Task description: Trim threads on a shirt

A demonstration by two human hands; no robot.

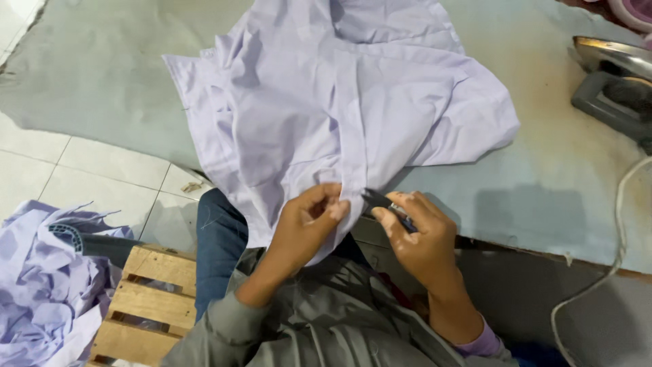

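A pale lilac shirt (339, 102) lies crumpled on a padded, stained grey-blue table (543, 170), its lower edge hanging over the near side. My left hand (307, 224) pinches that hanging edge between thumb and fingers. My right hand (415, 238) is closed on small dark thread snips (377, 200), whose tips point at the fabric just beside my left fingers.
An electric iron (614, 81) rests on its side at the table's right edge, with a white cord (614, 265) trailing down. A wooden pallet stool (153, 292) stands at lower left beside a heap of lilac garments (41, 285) on the white tiled floor.
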